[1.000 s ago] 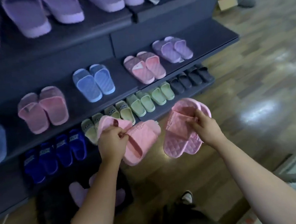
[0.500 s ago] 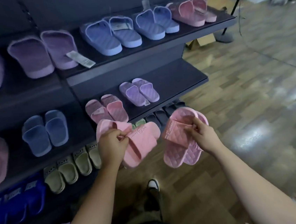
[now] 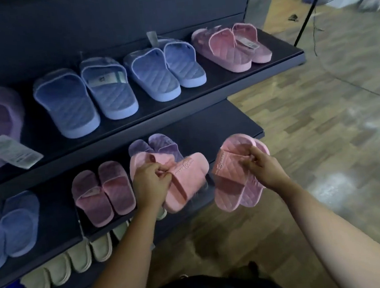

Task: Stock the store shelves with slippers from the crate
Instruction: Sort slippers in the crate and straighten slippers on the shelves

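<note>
Slippers, pink with unreadable embossed logos: left hand (image 3: 152, 185) grips one (image 3: 183, 182), right hand (image 3: 265, 171) another (image 3: 230, 181).

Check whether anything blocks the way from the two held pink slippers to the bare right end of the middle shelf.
Nothing visible does. The left hand grips one pink slipper and the right hand another, both in front of the middle shelf. Its right end is bare beyond the purple pair.

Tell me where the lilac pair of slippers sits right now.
In the head view, the lilac quilted slipper pair sits on the middle dark shelf, just behind the pink slipper in the left hand.
</note>
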### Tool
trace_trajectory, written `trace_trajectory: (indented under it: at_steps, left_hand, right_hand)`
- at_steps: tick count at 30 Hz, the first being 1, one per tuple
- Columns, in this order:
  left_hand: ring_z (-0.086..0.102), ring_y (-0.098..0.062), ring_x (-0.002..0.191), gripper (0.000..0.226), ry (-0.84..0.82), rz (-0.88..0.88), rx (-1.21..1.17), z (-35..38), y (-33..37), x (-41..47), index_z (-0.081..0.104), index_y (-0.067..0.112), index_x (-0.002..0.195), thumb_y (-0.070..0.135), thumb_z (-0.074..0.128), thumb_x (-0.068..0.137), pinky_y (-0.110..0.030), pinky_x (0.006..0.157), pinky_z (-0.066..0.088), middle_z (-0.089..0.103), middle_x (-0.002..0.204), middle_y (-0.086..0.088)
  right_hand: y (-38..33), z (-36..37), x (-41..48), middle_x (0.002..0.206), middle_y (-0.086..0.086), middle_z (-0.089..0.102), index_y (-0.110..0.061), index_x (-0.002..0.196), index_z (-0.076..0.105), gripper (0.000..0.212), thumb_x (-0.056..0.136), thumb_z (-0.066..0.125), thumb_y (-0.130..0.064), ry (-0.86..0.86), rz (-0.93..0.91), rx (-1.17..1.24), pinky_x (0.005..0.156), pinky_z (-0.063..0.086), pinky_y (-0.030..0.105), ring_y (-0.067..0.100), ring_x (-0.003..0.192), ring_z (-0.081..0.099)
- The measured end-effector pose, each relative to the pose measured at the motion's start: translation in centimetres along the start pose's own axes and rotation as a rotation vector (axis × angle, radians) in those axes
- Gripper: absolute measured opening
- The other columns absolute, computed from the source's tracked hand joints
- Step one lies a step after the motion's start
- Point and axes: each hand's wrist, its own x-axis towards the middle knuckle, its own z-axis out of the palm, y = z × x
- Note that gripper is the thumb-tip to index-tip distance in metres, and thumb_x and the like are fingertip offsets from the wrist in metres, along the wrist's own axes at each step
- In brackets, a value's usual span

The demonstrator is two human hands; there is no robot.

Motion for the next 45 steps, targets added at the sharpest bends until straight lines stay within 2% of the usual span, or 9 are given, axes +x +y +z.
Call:
trace_trajectory:
  at_steps: [7,13,18,22,25,30,34,37,45]
  left_hand:
    - [0.059,-0.02,0.068,0.004,0.161,-0.148,0.019,8.9,4.0,2.2,0.071,0.009,0.073,0.009,0.07,0.069,-0.029,0.061,0.045,0.068,0.073,-0.002]
    - [0.059,-0.017,0.073,0.016,0.311,-0.366,-0.012,15.7,7.1,3.1,0.073,0.014,0.086,0.016,0.071,0.071,-0.024,0.065,0.041,0.069,0.081,-0.002]
    - [0.052,-0.009,0.067,0.011,0.409,-0.395,-0.027,19.3,7.8,4.8,0.075,0.011,0.08,0.01,0.072,0.07,-0.008,0.06,0.031,0.066,0.072,0.002]
    - [0.052,-0.012,0.073,0.013,0.413,-0.436,-0.011,22.0,6.4,7.1,0.075,0.01,0.084,0.012,0.073,0.071,-0.013,0.062,0.031,0.062,0.073,0.005]
    - [0.055,-0.012,0.07,0.016,0.408,-0.414,-0.059,23.8,4.9,8.5,0.075,0.008,0.087,0.01,0.07,0.072,-0.004,0.062,0.034,0.066,0.077,0.004]
    - [0.058,-0.019,0.079,0.02,0.466,-0.303,-0.046,26.3,2.4,10.9,0.074,0.01,0.082,0.02,0.062,0.07,-0.023,0.071,0.041,0.067,0.08,-0.007]
    - [0.058,-0.031,0.08,0.014,0.5,-0.229,0.042,27.2,0.9,12.1,0.071,0.007,0.078,0.017,0.063,0.071,-0.023,0.073,0.041,0.064,0.077,-0.01]
    - [0.054,-0.028,0.082,0.017,0.487,-0.246,0.031,27.1,0.2,12.4,0.07,0.006,0.079,0.016,0.063,0.068,-0.007,0.077,0.032,0.062,0.075,-0.01]
    - [0.055,-0.032,0.089,0.026,0.476,-0.349,-0.054,27.0,-1.7,11.6,0.068,0.012,0.085,0.027,0.063,0.064,-0.032,0.079,0.043,0.063,0.081,-0.005]
  right_hand:
    - [8.3,-4.5,12.3,0.103,-0.002,0.067,-0.039,0.116,0.053,0.041,0.082,0.049,-0.061,-0.187,-0.075,0.011,0.086,0.053,0.05,0.021,0.094,0.064]
    - [12.5,-7.5,20.8,0.093,-0.002,0.062,-0.033,0.098,0.054,0.028,0.08,0.052,-0.054,-0.302,-0.135,0.019,0.086,0.051,0.053,0.027,0.093,0.061]
    - [13.5,-6.5,27.4,0.09,-0.012,0.052,-0.01,0.108,0.059,0.018,0.093,0.056,-0.02,-0.341,-0.176,0.027,0.092,0.049,0.045,0.021,0.092,0.057]
    - [14.6,-3.9,32.8,0.104,-0.001,0.054,-0.012,0.118,0.06,0.026,0.093,0.059,-0.014,-0.31,-0.14,0.002,0.077,0.044,0.014,0.017,0.095,0.052]
    - [14.2,-2.4,35.7,0.102,-0.002,0.049,-0.014,0.11,0.059,0.022,0.092,0.056,-0.026,-0.349,-0.25,-0.059,0.079,0.04,0.028,0.015,0.09,0.049]
    - [15.8,0.1,39.9,0.095,0.002,0.055,-0.034,0.091,0.047,0.004,0.093,0.044,-0.033,-0.336,-0.394,-0.167,0.068,0.045,0.036,0.024,0.081,0.055]
    - [16.6,2.2,41.5,0.09,0.009,0.061,-0.015,0.102,0.052,0.018,0.096,0.041,-0.029,-0.259,-0.396,-0.245,0.088,0.038,0.042,0.036,0.088,0.057]
    - [17.2,3.0,41.6,0.107,0.022,0.059,-0.008,0.109,0.061,0.032,0.091,0.041,-0.025,-0.185,-0.446,-0.311,0.089,0.036,0.041,0.041,0.098,0.053]
    - [17.4,4.0,39.1,0.148,0.02,0.036,-0.011,0.119,0.064,0.04,0.087,0.04,-0.011,-0.073,-0.48,-0.407,0.11,0.031,0.044,0.041,0.135,0.031]
